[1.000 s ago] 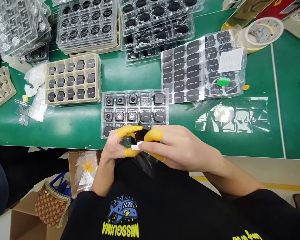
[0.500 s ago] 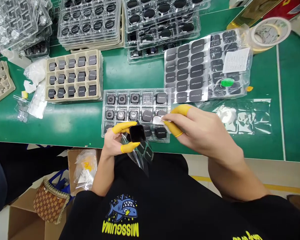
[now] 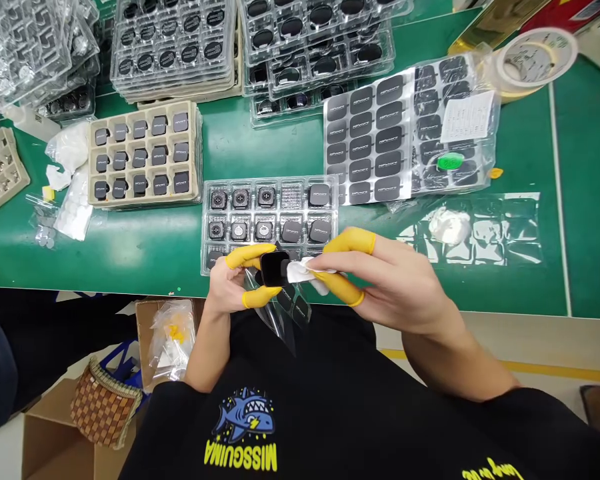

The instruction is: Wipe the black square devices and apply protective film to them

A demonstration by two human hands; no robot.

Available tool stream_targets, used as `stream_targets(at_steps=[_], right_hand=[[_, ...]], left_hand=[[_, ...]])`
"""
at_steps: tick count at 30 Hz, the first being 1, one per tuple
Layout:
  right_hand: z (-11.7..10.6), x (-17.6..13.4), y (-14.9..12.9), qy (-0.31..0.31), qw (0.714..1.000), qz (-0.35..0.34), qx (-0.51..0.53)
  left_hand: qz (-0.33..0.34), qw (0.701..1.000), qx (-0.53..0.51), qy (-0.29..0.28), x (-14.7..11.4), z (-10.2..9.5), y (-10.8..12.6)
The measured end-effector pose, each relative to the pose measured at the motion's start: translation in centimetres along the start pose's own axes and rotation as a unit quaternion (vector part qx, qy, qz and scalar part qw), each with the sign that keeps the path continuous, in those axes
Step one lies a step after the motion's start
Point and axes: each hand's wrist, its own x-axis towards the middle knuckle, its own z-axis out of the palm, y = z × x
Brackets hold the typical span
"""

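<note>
Between the yellow-cotted thumb and finger of my left hand [image 3: 233, 283] is a square smartwatch body [image 3: 274, 269], its glossy black screen facing up. My right hand [image 3: 380, 277], also in yellow finger cots, pinches a white wiping cloth [image 3: 300, 270] whose end lies at the right edge of the screen. Below the watch, a clear strip with black labels [image 3: 300, 308] hangs by my left hand. Just behind both hands sits a clear plastic tray [image 3: 207, 213] with watch bodies and black labelled squares in its pockets; its front row is partly hidden.
A beige tray stack [image 3: 145, 199] of dark squares stands at left. Sheets of black labels [image 3: 363, 147] lie at back right, near a tape roll [image 3: 535, 60]. Stacked clear trays [image 3: 173, 77] line the back. An open cardboard box [image 3: 55, 433] is below the table's left side.
My right hand has moved left and slightly down, bringing the white cloth from over the tray to the watch screen. My left hand holds the watch in nearly the same place.
</note>
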Motion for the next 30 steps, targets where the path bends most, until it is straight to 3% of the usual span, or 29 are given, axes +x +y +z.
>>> stream_targets(at_steps=[7,10,14,18,21,23,27,28,30], right_hand=[[2.0,1.2,0.2,-0.058,0.997,-0.054,0.004],[2.2,1.7,0.9,-0.105,0.989,-0.079,0.068],[0.5,2.0,2.2,-0.207,0.963,-0.086,0.152],[-2.8,-0.5,3.9,-0.241,0.966,0.000,0.090],[-5.4,-4.8,6.0,-0.208,0.971,0.113,0.040],[-6.9,-8.2,7.5,-0.154,0.965,0.208,-0.050],[-8.2,-13.5,8.7,-0.017,0.883,0.407,-0.234],[-8.0,-14.2,8.4,0.021,0.872,0.430,-0.234],[-7.3,-14.3,7.4,0.097,0.880,0.424,-0.189]], left_hand=[[0.017,1.000,0.001,-0.020,0.4,-0.2,0.0],[0.032,0.999,0.019,-0.022,0.4,-0.2,-0.2],[0.028,0.999,0.002,-0.035,0.3,0.1,-0.4],[0.032,0.999,-0.009,-0.009,0.2,-0.1,-0.1],[0.041,0.999,-0.015,0.014,0.2,-0.5,0.1],[0.036,0.999,-0.030,0.022,0.1,-0.5,0.2],[0.028,0.998,-0.048,0.026,0.0,-0.3,0.1],[0.029,0.998,-0.048,0.021,0.1,-0.2,0.1],[0.031,0.998,-0.050,0.009,0.2,-0.1,0.0]])
